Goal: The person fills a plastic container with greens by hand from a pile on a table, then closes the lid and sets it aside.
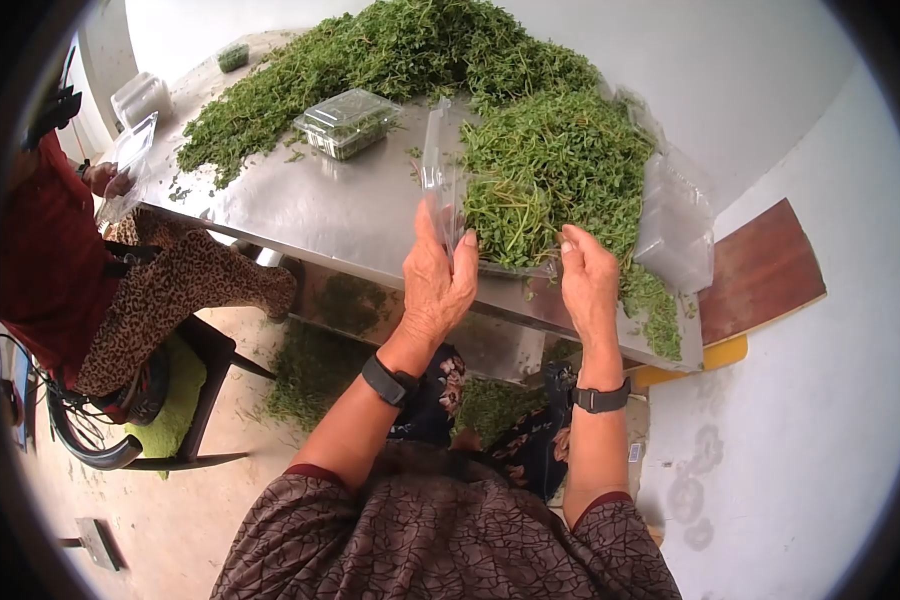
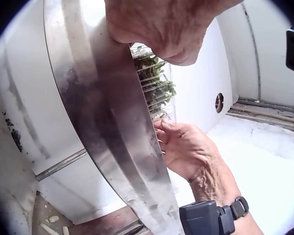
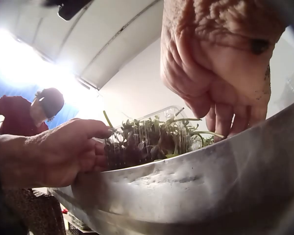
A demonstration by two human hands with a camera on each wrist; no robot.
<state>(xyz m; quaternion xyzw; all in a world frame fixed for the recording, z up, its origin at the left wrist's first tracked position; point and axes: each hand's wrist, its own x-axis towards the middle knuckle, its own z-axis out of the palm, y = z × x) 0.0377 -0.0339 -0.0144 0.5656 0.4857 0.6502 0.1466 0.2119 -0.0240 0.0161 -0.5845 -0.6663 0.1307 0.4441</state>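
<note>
A clear plastic box (image 1: 510,264) heaped with leafy green stems (image 1: 510,222) sits at the near edge of the metal table, its lid (image 1: 436,150) raised on the left. My left hand (image 1: 438,268) grips the box's left side, thumb toward the greens and fingers outside the wall. At the right side, my right hand (image 1: 590,280) pinches at stems with thumb and bent fingers close together. In the right wrist view, my right hand (image 3: 220,73) reaches down beside the box with stems at its fingertips. The table rim hides part of those fingers.
A large heap of greens (image 1: 390,50) covers the back of the metal table (image 1: 260,190). A closed, filled box (image 1: 348,124) stands left of centre; stacked empty boxes (image 1: 674,225) lean at the right. Another person (image 1: 50,250) sits at the left, holding an open box (image 1: 130,165).
</note>
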